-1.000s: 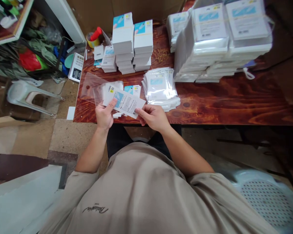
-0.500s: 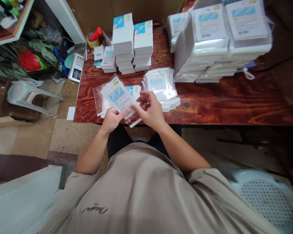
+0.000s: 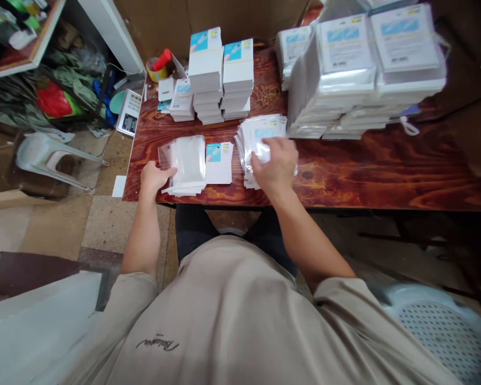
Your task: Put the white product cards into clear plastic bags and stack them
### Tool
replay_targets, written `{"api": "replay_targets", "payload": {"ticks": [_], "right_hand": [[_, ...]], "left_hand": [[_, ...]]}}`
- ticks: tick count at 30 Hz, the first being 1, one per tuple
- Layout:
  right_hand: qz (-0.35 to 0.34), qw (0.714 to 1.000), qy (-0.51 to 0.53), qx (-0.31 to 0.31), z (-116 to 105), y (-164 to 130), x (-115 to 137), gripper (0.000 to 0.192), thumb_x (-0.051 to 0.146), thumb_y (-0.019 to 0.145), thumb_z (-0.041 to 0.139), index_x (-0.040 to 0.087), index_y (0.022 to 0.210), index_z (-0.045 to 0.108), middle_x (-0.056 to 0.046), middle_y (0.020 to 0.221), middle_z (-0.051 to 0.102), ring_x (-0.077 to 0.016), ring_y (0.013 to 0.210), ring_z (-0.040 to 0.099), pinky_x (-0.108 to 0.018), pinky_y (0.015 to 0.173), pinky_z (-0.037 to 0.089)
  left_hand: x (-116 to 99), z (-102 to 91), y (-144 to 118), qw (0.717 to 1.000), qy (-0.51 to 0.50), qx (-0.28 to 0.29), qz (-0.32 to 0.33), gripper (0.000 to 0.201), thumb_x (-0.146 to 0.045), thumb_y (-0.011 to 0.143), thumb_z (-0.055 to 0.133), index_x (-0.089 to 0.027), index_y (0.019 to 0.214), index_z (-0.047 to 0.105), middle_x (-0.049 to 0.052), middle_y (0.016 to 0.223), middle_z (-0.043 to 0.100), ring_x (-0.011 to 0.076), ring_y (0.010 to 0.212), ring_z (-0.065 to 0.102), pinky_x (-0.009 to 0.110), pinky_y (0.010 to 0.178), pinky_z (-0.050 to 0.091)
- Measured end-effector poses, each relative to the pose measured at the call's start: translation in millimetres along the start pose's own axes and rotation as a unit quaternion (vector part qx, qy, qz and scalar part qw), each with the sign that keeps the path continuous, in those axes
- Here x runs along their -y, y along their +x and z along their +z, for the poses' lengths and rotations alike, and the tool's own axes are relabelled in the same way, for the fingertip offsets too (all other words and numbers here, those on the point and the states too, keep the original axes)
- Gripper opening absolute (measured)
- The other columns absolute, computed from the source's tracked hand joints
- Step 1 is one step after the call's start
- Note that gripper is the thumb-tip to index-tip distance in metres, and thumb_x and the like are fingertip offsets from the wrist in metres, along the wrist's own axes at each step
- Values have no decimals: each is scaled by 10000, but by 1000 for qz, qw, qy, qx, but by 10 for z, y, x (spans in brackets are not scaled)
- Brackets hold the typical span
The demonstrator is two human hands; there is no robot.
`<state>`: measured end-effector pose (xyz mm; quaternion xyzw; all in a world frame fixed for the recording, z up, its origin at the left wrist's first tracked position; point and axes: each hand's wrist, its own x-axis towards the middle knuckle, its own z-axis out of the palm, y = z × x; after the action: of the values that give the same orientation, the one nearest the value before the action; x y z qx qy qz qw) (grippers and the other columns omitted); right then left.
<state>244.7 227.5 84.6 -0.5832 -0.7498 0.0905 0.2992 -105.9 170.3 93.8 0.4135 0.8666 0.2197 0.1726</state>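
A stack of clear plastic bags (image 3: 189, 163) lies near the table's front edge. My left hand (image 3: 155, 176) is at its left side, thumb stretched onto the edge of the bags and fingers apart. Just right of the bags sits a small stack of white cards (image 3: 219, 170) with a blue printed corner. Further right is a pile of bagged cards (image 3: 251, 141). My right hand (image 3: 277, 163) rests over that pile with its fingers spread, partly covering the top bag. Whether its fingertips press on the bag I cannot tell.
Tall banded card stacks (image 3: 206, 72) stand at the back of the wooden table (image 3: 385, 176). Large piles of bagged cards (image 3: 344, 80) fill the back right. Loose rubber bands (image 3: 268, 95), a tape roll (image 3: 156, 69) and a digital scale (image 3: 129, 113) are around. A stool (image 3: 44, 155) stands left.
The bagged card that both hands held has left them; a bagged card now lies under my right hand on the pile. My hands have parted, left to the bags, right to the pile.
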Motion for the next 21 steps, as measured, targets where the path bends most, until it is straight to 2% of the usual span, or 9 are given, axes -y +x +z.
{"api": "replay_targets", "payload": {"ticks": [3,5,8,10,12,14,17,19,21], "right_hand": [[-195,972,18,132,79,-66,353,374,393,938,661,133,1206,690,-176,1295,664,-356,1259,535,-488,1047,419],[-268,942,-13,204,142,-74,501,378,385,900,722,98,1145,715,-182,1270,675,-366,1259,538,-472,1045,423],[-293,912,-61,279,179,-52,591,260,279,917,689,56,1042,733,-189,1156,700,-336,1153,598,-418,979,457],[-303,902,-75,300,150,-39,606,218,209,965,589,54,1015,734,-192,1128,704,-319,1115,625,-395,927,472],[-319,892,-82,310,98,-38,608,253,138,985,489,58,1033,724,-194,1122,709,-312,1092,648,-388,882,479],[-321,887,-86,320,46,-50,597,278,91,974,447,68,1055,711,-187,1098,722,-302,1035,678,-380,834,483],[-272,919,-54,281,-2,-95,539,283,120,986,437,94,1067,707,-162,1045,746,-281,939,707,-363,778,489],[-206,962,27,176,-29,-141,483,302,182,1014,427,115,1088,712,-143,1032,759,-260,917,712,-354,783,501],[-102,981,159,37,-70,-200,439,303,273,1031,448,141,1053,720,-111,975,763,-223,872,706,-338,784,520]], "left_hand": [[33,8,99,999,37,1,-9,628,-479,559,931,-172,993,596,163,1075,702,299,963,668,397,882,476],[52,2,134,999,28,15,-18,554,-427,570,925,-180,954,611,110,983,707,241,846,644,354,802,468],[81,-16,113,1000,9,22,-9,387,-366,621,890,-183,853,638,49,842,683,188,736,593,313,734,440],[91,-17,60,999,-27,-23,8,330,-300,627,873,-180,824,636,31,821,673,167,723,581,292,718,435],[84,-3,-3,991,-124,-54,-5,303,-216,634,836,-171,852,631,18,808,671,147,692,579,271,680,443],[56,22,-66,965,-257,-23,-51,274,-159,644,792,-152,870,637,5,756,657,127,621,564,253,610,449],[-24,69,-157,912,-396,43,-96,185,-178,679,780,-125,805,654,-10,659,619,101,526,528,226,511,435],[-101,106,-222,891,-445,28,-86,204,-231,708,807,-126,792,652,-9,645,625,97,520,558,212,497,456],[-196,148,-288,873,-485,-2,-54,263,-306,738,829,-136,828,650,12,694,671,119,576,641,224,544,523]]}}
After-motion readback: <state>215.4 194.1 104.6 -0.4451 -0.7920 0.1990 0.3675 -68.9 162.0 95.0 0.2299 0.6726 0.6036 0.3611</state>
